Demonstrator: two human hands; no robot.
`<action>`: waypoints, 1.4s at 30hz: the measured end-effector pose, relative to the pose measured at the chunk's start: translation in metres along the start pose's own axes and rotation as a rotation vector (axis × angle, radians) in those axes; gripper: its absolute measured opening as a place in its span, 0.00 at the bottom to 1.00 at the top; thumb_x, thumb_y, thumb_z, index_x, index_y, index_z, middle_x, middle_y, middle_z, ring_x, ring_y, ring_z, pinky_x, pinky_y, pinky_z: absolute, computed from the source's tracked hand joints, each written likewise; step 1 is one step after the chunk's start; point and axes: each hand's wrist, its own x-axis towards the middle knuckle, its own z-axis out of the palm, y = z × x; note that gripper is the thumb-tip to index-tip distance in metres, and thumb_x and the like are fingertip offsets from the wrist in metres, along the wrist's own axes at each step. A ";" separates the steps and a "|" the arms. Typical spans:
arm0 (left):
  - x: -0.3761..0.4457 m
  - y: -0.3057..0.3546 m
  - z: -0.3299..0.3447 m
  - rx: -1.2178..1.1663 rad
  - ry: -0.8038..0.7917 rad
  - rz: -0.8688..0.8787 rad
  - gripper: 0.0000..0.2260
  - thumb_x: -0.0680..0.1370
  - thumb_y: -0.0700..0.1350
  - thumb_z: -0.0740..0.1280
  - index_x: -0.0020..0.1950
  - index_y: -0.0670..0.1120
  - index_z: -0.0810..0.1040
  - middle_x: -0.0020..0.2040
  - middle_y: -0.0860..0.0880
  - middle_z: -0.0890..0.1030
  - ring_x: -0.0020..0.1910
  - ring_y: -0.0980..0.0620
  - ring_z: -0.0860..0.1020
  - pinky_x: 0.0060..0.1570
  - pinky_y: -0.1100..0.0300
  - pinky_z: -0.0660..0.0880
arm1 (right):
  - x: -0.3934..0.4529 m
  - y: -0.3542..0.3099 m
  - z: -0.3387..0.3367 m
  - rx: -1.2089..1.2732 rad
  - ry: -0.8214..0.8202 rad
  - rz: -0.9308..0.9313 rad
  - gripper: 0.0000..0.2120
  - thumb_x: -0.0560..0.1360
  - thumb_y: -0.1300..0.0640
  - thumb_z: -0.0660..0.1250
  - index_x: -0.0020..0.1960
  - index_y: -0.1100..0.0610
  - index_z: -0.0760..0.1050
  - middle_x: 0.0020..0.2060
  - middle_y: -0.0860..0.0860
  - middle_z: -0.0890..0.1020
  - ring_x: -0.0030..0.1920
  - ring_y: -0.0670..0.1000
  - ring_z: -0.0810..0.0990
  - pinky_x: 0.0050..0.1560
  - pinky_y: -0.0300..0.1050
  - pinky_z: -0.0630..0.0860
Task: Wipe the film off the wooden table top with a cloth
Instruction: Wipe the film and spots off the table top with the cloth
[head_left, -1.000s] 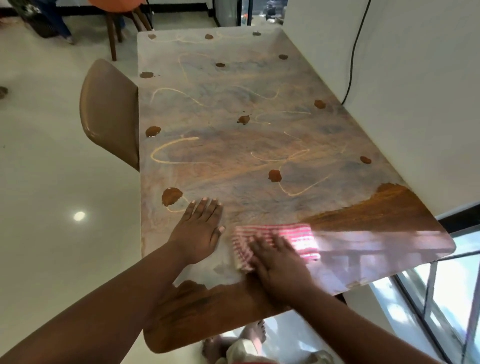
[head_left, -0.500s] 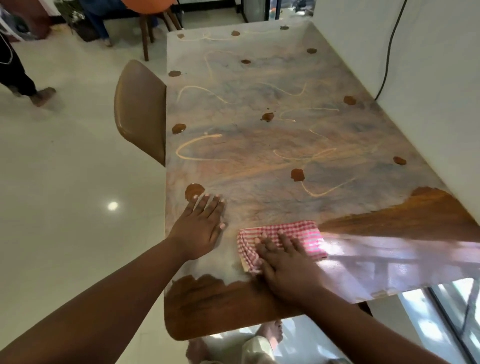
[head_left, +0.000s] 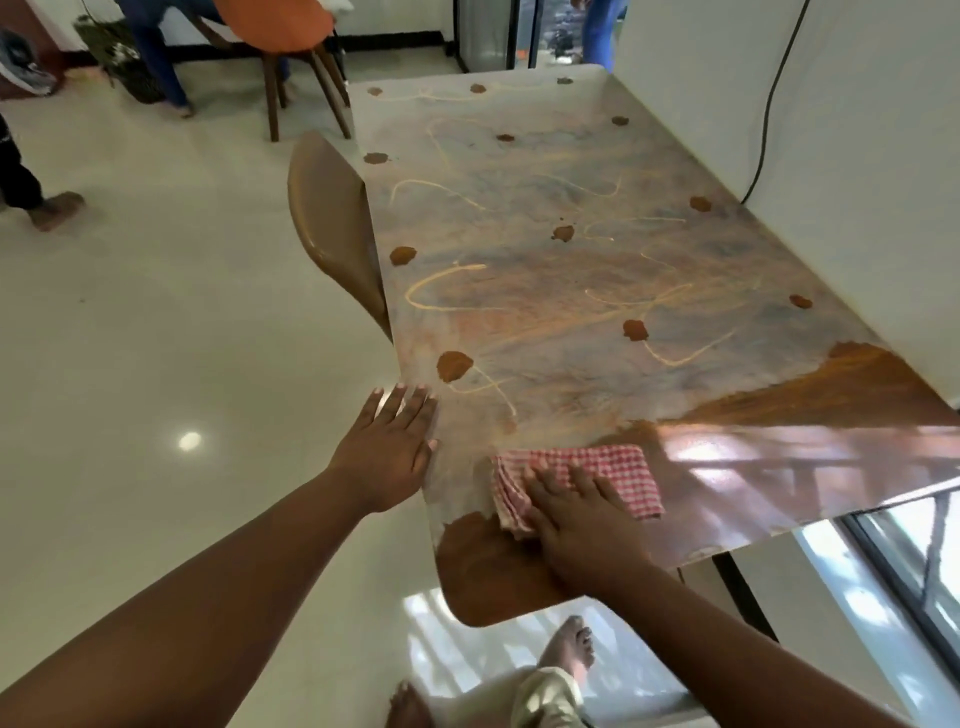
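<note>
Here a long wooden table top (head_left: 597, 291) is seen running away from the camera beside a white wall (head_left: 857, 156), most of it dulled by a pale grey film (head_left: 530, 208) marked with yellowish squiggles and scattered brown blots. Bare, glossy wood is shown only along the near end and near right corner. A tan chair (head_left: 332, 223) is tucked against the table's left edge, and an orange chair (head_left: 280, 26) stands on the pale floor beyond the far end. A black cable (head_left: 774, 104) is hung down the wall. The left hand (head_left: 389, 447) is laid flat at the table's left edge, fingers straight and close together. The right hand (head_left: 576, 514) is pressed palm-down, fingers spread, on the near half of a folded red-and-white checked cloth (head_left: 597, 473), which lies on the near part of the table at the boundary between film and cleaned wood. Whether the cloth's left corner is lifted cannot be told for certain. A bare foot (head_left: 571, 644) is visible below the near edge.
</note>
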 end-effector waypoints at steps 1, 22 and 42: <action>-0.005 -0.002 0.002 -0.005 0.003 0.015 0.27 0.82 0.55 0.42 0.79 0.46 0.46 0.79 0.47 0.49 0.78 0.46 0.45 0.71 0.52 0.32 | 0.009 -0.020 0.002 0.010 0.011 -0.002 0.25 0.81 0.44 0.44 0.77 0.45 0.48 0.77 0.45 0.50 0.76 0.57 0.45 0.73 0.58 0.41; -0.033 -0.029 0.034 -0.077 -0.038 0.033 0.31 0.76 0.55 0.36 0.79 0.46 0.45 0.79 0.47 0.45 0.77 0.47 0.42 0.69 0.54 0.29 | 0.017 -0.094 0.028 -0.018 0.036 -0.176 0.25 0.80 0.43 0.46 0.76 0.46 0.56 0.76 0.46 0.57 0.76 0.60 0.52 0.71 0.59 0.41; -0.009 -0.030 0.021 -0.090 0.005 -0.128 0.31 0.76 0.53 0.39 0.79 0.45 0.47 0.79 0.47 0.47 0.77 0.46 0.42 0.72 0.51 0.34 | 0.004 -0.040 0.019 0.046 -0.028 -0.190 0.26 0.77 0.38 0.39 0.75 0.36 0.48 0.75 0.38 0.53 0.76 0.49 0.45 0.71 0.50 0.36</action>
